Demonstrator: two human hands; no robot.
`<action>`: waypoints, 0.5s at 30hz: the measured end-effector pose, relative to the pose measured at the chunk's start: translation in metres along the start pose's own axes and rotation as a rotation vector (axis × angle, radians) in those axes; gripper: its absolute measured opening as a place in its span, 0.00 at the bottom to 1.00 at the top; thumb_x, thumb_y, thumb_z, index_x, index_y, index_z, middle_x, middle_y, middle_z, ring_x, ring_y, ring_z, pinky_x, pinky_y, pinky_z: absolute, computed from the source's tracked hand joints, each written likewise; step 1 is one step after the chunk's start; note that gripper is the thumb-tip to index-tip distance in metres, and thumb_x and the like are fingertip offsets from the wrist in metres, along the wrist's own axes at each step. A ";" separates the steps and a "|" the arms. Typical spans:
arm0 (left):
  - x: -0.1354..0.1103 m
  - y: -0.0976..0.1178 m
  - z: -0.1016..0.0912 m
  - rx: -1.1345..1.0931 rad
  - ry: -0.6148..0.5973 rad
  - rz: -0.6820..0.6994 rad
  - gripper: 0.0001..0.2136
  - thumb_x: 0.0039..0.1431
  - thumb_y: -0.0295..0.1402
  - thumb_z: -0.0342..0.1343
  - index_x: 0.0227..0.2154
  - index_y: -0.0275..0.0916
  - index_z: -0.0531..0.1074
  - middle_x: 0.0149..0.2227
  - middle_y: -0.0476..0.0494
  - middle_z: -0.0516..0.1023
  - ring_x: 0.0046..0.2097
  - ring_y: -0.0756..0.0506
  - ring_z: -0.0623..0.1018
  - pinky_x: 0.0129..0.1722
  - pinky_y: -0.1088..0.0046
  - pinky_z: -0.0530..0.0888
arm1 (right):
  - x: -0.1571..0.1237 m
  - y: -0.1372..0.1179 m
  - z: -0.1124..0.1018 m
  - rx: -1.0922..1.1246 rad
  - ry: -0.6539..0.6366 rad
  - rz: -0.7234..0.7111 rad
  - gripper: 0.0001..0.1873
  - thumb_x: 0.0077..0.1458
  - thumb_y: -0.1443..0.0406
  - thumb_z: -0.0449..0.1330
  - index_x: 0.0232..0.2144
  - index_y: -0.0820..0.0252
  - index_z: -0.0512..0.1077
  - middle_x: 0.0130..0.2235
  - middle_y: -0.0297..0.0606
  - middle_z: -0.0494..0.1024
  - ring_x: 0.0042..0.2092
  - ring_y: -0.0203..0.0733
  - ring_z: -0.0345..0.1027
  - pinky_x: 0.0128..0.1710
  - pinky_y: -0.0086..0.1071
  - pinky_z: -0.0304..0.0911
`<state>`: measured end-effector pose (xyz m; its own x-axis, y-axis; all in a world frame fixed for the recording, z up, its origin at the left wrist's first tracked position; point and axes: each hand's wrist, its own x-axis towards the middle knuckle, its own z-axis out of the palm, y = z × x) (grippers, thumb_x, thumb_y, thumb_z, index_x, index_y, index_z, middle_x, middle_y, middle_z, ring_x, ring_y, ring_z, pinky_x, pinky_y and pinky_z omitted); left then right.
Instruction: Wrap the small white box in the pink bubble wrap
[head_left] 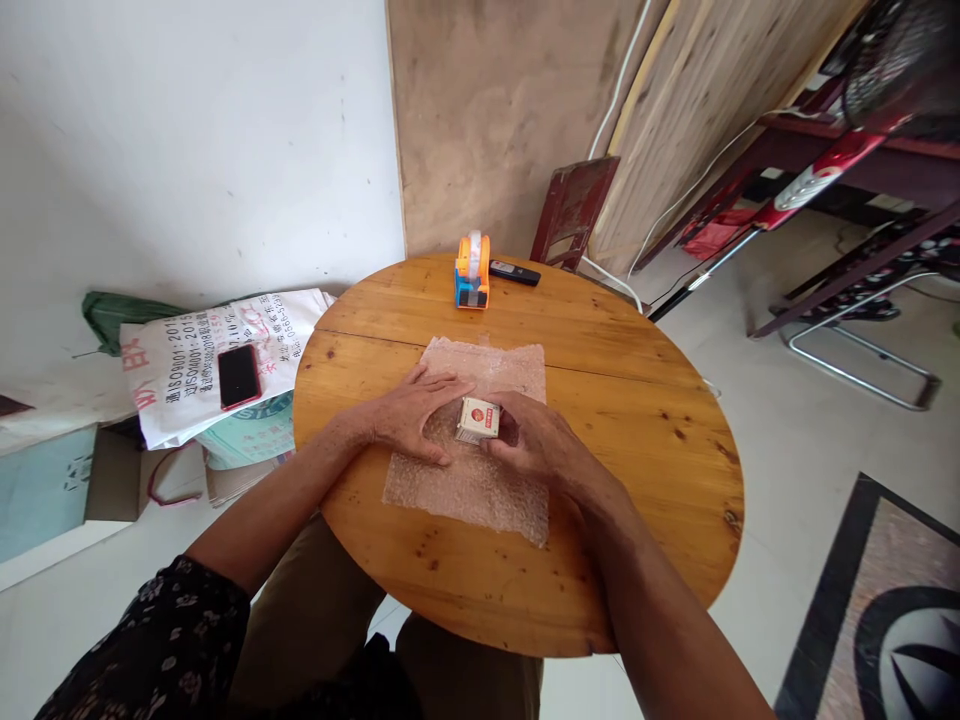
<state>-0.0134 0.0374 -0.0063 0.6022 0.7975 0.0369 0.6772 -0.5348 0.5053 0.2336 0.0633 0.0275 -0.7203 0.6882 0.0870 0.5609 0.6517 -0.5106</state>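
Note:
A small white box (478, 421) with a red round mark rests on, or just over, a sheet of bubble wrap (495, 500). My right hand (536, 437) grips the box from its right side between thumb and fingers. On the left part of the bubble wrap lies my left hand (416, 412), thumb and fingers spread apart, with nothing in it. Its fingertips are close to the box's left side. The bubble wrap is laid out flat on a round wooden table (637, 450), partly covered by both hands.
An orange and blue tape dispenser (472, 272) stands at the table's far edge, beside a black remote control (514, 272). Left of the table, a phone (239, 377) lies on printed white sacks (180, 370). A wooden chair (576, 210) and a fan (817, 180) stand behind and right.

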 end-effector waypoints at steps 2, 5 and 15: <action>0.000 -0.001 0.000 -0.002 0.002 0.004 0.52 0.47 0.55 0.64 0.70 0.38 0.47 0.71 0.30 0.52 0.72 0.31 0.49 0.69 0.45 0.37 | 0.000 0.000 0.000 0.005 0.015 0.005 0.23 0.48 0.68 0.60 0.50 0.58 0.71 0.42 0.40 0.78 0.37 0.44 0.69 0.38 0.35 0.62; -0.004 0.001 -0.005 -0.022 0.042 -0.019 0.49 0.51 0.54 0.62 0.69 0.39 0.48 0.71 0.31 0.52 0.72 0.31 0.50 0.69 0.45 0.41 | 0.000 0.002 0.001 0.039 0.025 -0.009 0.22 0.48 0.67 0.61 0.48 0.56 0.72 0.42 0.39 0.78 0.38 0.44 0.70 0.38 0.34 0.63; -0.065 0.092 0.005 0.309 0.172 0.096 0.22 0.51 0.40 0.64 0.49 0.41 0.73 0.49 0.38 0.75 0.60 0.34 0.69 0.69 0.43 0.46 | -0.002 0.006 -0.003 0.284 -0.036 0.011 0.27 0.49 0.63 0.66 0.52 0.55 0.70 0.47 0.41 0.78 0.45 0.48 0.73 0.45 0.38 0.67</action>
<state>0.0123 -0.0649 0.0337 0.6069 0.7611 0.2289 0.7329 -0.6474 0.2091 0.2397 0.0666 0.0272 -0.7320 0.6793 0.0523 0.4354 0.5254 -0.7310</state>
